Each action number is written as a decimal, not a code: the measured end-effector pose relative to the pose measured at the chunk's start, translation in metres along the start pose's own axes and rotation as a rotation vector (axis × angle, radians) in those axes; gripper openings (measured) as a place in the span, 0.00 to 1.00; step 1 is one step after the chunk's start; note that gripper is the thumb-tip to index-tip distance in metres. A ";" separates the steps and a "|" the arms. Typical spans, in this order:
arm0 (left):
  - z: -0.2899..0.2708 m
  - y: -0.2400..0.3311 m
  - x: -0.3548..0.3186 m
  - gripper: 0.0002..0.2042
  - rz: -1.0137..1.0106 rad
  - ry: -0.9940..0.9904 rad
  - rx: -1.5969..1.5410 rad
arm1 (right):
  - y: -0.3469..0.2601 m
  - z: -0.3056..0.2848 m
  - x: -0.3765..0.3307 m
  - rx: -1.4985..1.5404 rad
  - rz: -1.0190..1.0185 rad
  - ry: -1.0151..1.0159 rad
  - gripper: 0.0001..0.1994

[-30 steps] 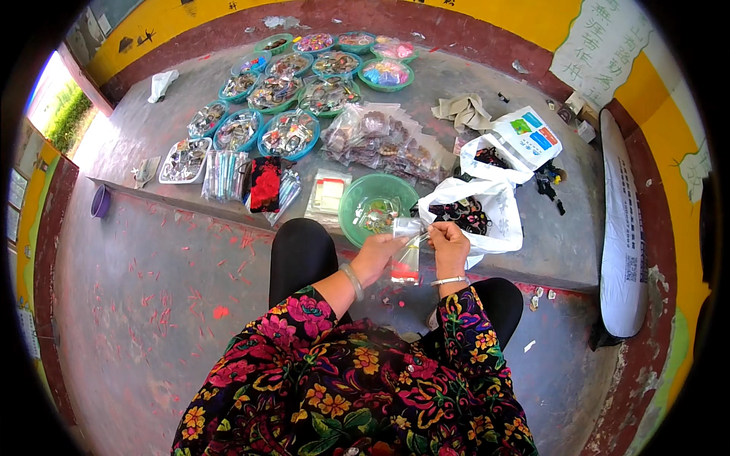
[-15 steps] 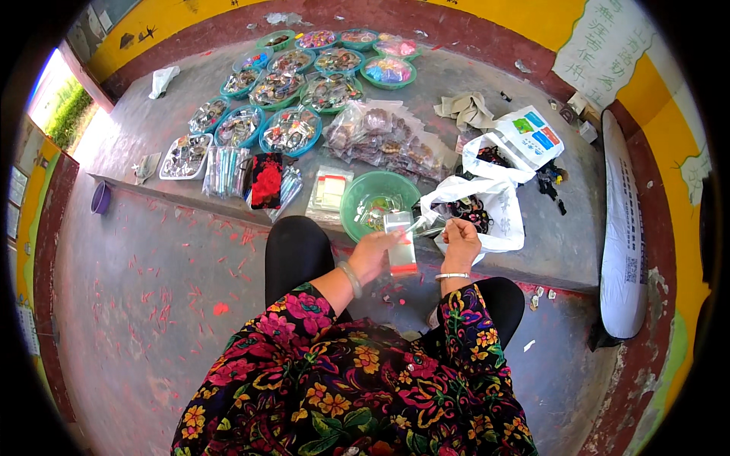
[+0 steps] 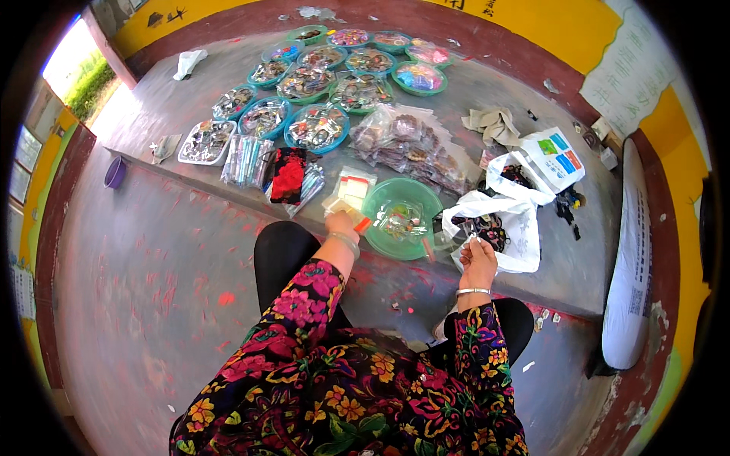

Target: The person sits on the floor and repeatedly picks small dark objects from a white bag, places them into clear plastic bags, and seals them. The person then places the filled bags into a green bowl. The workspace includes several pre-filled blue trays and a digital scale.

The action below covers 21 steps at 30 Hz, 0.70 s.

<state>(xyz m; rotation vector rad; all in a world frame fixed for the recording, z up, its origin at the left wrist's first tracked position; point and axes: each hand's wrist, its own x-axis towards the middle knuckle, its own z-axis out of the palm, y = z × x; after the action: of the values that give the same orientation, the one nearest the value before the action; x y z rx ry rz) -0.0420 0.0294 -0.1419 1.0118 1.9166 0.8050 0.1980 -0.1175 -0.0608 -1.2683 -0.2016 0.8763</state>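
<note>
My left hand [image 3: 340, 222] is closed on a small clear plastic bag with an orange-red strip [image 3: 363, 226], beside a stack of pale packets [image 3: 354, 189]. The stack lies left of a green basin [image 3: 374, 242], which holds several small clear packets [image 3: 403, 220] with coloured contents. At the basin's right my right hand [image 3: 478, 264] is raised, its fingertips pinching a clear plastic bag [image 3: 454, 253], blurred, with a reddish strip hanging near the rim. Just beyond that hand stands an opened white plastic bag [image 3: 523, 242] with dark, coloured bits inside.
Several basins of packaged trinkets [image 3: 315, 128] cover the raised ledge farther off. A heap of clear bags with brown beads [image 3: 414, 148] lies behind the green basin. A second white bag [image 3: 551, 163] stands at right, a long wrapped roll [image 3: 627, 258] beyond it.
My left hand has moved left and away from my right hand, to the pale packets. The strip-ended bag it held between my hands now seems to hang from my right hand.
</note>
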 end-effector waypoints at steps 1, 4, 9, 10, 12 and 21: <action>0.001 0.002 0.008 0.12 -0.044 0.071 -0.034 | -0.001 0.002 -0.003 0.007 0.022 -0.006 0.02; 0.001 0.011 0.031 0.14 -0.110 0.169 -0.003 | 0.002 0.003 -0.003 -0.006 0.061 -0.028 0.03; 0.007 0.018 0.063 0.16 -0.081 0.077 0.184 | 0.004 0.000 -0.002 0.004 0.089 -0.066 0.03; 0.010 0.016 0.070 0.17 -0.055 0.048 0.226 | 0.003 0.001 -0.003 0.002 0.100 -0.066 0.03; 0.019 0.013 0.084 0.17 0.003 -0.010 0.262 | 0.001 0.003 -0.005 -0.001 0.121 -0.062 0.03; 0.038 0.022 0.082 0.15 0.166 0.200 0.176 | 0.002 0.002 -0.003 0.049 0.192 -0.095 0.04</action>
<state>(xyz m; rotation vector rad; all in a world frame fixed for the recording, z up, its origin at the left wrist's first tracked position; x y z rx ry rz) -0.0302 0.1168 -0.1707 1.2501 2.1233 0.8709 0.1939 -0.1185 -0.0605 -1.2148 -0.1341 1.1017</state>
